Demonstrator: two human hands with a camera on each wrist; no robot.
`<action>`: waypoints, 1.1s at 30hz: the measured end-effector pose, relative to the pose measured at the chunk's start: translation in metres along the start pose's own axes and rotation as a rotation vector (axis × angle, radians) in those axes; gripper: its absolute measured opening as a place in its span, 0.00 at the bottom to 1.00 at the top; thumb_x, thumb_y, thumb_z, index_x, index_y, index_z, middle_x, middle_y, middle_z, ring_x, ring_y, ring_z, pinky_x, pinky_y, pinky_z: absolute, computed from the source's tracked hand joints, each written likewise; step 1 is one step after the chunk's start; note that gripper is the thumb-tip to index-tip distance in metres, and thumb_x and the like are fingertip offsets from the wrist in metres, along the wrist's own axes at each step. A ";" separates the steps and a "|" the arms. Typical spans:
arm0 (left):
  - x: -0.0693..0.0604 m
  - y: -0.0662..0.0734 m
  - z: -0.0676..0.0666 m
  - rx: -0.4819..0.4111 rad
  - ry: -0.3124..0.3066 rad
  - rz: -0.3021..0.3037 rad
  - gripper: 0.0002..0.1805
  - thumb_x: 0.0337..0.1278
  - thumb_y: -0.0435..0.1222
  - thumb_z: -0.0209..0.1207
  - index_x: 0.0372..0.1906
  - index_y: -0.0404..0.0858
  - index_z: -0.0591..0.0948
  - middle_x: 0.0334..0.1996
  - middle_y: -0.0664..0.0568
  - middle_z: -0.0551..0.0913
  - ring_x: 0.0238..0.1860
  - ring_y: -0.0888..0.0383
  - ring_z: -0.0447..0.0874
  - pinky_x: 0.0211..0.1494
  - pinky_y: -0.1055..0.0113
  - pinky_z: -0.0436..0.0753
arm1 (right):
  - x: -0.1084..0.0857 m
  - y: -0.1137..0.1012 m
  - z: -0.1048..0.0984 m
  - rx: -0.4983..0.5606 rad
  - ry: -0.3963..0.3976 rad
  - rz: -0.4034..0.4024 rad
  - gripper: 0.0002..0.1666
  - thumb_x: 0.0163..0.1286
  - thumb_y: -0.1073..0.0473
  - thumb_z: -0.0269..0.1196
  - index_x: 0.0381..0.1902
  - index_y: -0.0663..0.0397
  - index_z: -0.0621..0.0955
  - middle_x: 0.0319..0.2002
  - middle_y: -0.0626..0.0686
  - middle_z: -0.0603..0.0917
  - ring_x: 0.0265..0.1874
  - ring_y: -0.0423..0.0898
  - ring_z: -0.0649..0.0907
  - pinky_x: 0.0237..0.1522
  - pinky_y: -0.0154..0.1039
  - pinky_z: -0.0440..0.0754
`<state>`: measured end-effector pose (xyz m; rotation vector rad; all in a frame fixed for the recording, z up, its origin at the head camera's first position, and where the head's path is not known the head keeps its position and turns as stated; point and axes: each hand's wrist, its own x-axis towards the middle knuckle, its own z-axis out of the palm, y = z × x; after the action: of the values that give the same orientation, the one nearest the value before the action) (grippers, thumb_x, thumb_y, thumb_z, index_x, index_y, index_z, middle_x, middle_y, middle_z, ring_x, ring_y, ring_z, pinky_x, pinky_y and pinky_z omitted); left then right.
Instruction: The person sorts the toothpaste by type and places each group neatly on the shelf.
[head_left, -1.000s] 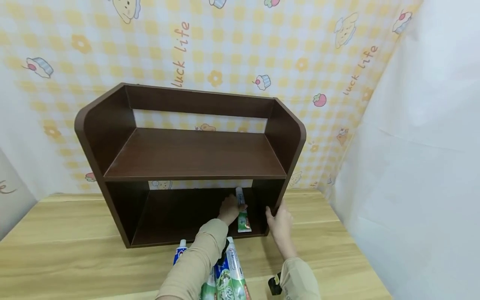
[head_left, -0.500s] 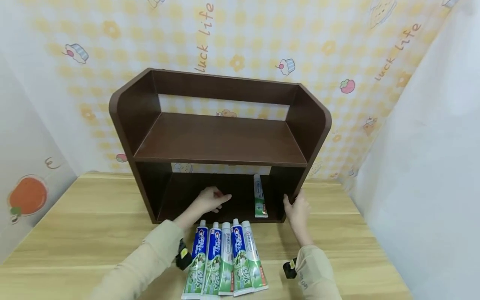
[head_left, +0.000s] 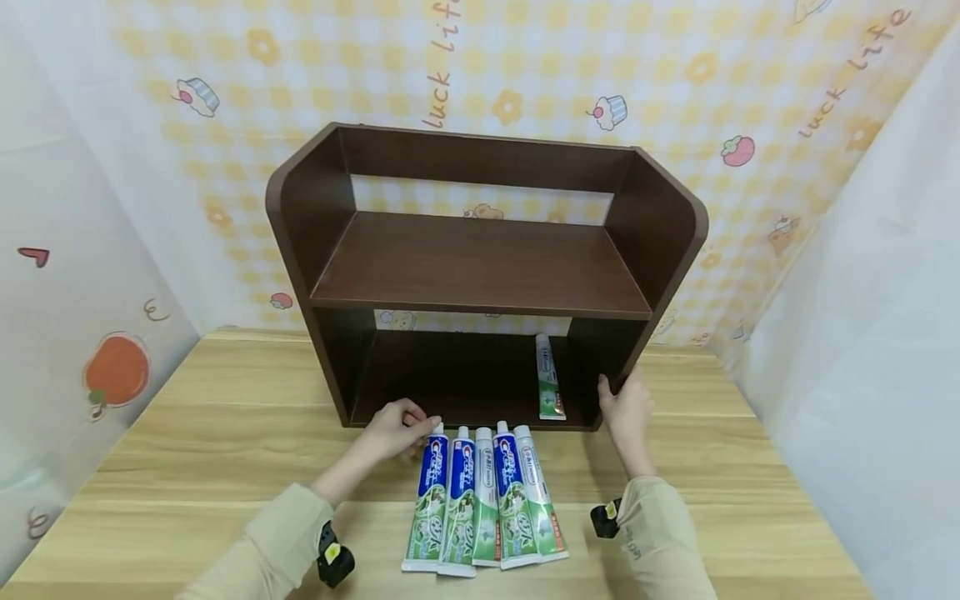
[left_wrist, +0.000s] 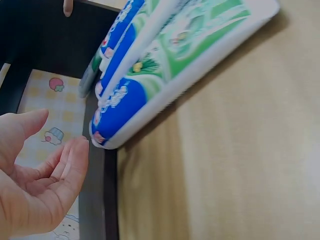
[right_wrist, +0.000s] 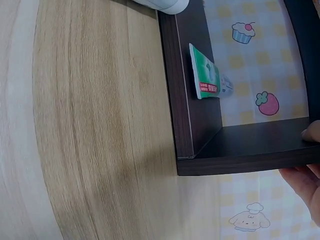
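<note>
Green-ended toothpaste tubes (head_left: 485,500) lie on the surface (head_left: 225,467) before the shelf (head_left: 480,267), another tube (head_left: 549,379) inside. The left hand (head_left: 393,429), grip spread, is just beside the leftmost cap (head_left: 438,429); the right hand (head_left: 628,412) pinches the shelf's side.

The wooden table (head_left: 187,483) there bears five toothpaste tubes (head_left: 486,500) and a dark shelf (head_left: 480,262), whose bottom board (head_left: 450,379) holds another tube (head_left: 550,379).

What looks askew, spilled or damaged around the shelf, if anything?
Nothing looks spilled or damaged. Only the five toothpaste tubes on the table look slightly untidy: they fan at differing angles, and their flat ends don't line up. The right hand grips the upright shelf.
</note>
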<state>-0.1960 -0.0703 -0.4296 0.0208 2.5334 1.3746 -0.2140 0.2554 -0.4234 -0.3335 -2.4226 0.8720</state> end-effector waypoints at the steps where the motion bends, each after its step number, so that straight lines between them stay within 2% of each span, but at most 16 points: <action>1: -0.002 -0.002 0.001 -0.007 -0.002 -0.006 0.16 0.55 0.42 0.59 0.38 0.31 0.74 0.27 0.45 0.79 0.22 0.56 0.79 0.27 0.65 0.82 | 0.000 0.000 0.000 0.003 -0.001 0.001 0.21 0.60 0.61 0.59 0.45 0.72 0.69 0.37 0.72 0.79 0.37 0.70 0.79 0.36 0.60 0.75; 8: -0.014 -0.014 0.007 -0.070 -0.044 -0.023 0.15 0.55 0.39 0.59 0.38 0.31 0.74 0.27 0.46 0.77 0.24 0.58 0.79 0.27 0.67 0.82 | 0.002 0.000 -0.002 0.005 -0.006 0.016 0.20 0.61 0.60 0.59 0.44 0.72 0.70 0.37 0.72 0.79 0.37 0.70 0.78 0.37 0.59 0.74; 14: -0.022 -0.021 0.012 -0.066 -0.061 -0.041 0.15 0.54 0.40 0.61 0.38 0.31 0.74 0.28 0.47 0.76 0.25 0.59 0.78 0.28 0.68 0.82 | 0.001 0.000 0.000 0.010 0.004 0.004 0.17 0.61 0.61 0.59 0.40 0.71 0.70 0.32 0.70 0.78 0.32 0.67 0.79 0.31 0.56 0.74; 19: -0.030 -0.027 0.015 -0.035 -0.120 -0.036 0.17 0.52 0.39 0.62 0.39 0.30 0.74 0.30 0.46 0.75 0.26 0.59 0.77 0.30 0.68 0.82 | -0.001 -0.001 0.001 0.019 0.019 0.011 0.16 0.61 0.61 0.59 0.39 0.70 0.70 0.31 0.70 0.78 0.31 0.67 0.79 0.31 0.56 0.74; 24: -0.039 -0.029 0.018 0.028 -0.172 0.024 0.26 0.44 0.40 0.67 0.44 0.27 0.72 0.33 0.45 0.77 0.32 0.57 0.76 0.36 0.66 0.81 | -0.001 -0.002 0.001 0.009 -0.004 0.028 0.19 0.61 0.60 0.58 0.43 0.71 0.70 0.35 0.72 0.79 0.36 0.70 0.78 0.36 0.59 0.73; 26: -0.042 -0.028 0.021 0.058 -0.171 0.053 0.31 0.40 0.40 0.69 0.47 0.25 0.71 0.36 0.44 0.76 0.35 0.57 0.75 0.39 0.64 0.81 | 0.000 -0.002 0.001 0.014 -0.017 0.033 0.20 0.62 0.61 0.58 0.45 0.72 0.69 0.38 0.72 0.79 0.38 0.70 0.78 0.39 0.60 0.73; 29: -0.046 -0.026 0.026 0.092 -0.150 0.065 0.36 0.37 0.41 0.71 0.50 0.25 0.69 0.38 0.45 0.74 0.37 0.56 0.74 0.42 0.62 0.80 | 0.001 -0.002 0.001 0.031 -0.036 0.047 0.22 0.62 0.61 0.58 0.49 0.72 0.69 0.41 0.73 0.78 0.41 0.70 0.77 0.42 0.60 0.72; 33: -0.048 -0.024 0.029 0.112 -0.122 0.054 0.35 0.35 0.40 0.71 0.48 0.25 0.70 0.37 0.45 0.75 0.36 0.56 0.74 0.41 0.62 0.81 | 0.000 -0.002 0.000 0.030 -0.040 0.059 0.23 0.62 0.61 0.58 0.49 0.72 0.68 0.42 0.74 0.78 0.42 0.71 0.77 0.44 0.61 0.72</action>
<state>-0.1397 -0.0661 -0.4545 0.1899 2.5212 1.2101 -0.2142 0.2543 -0.4219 -0.3818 -2.4450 0.9485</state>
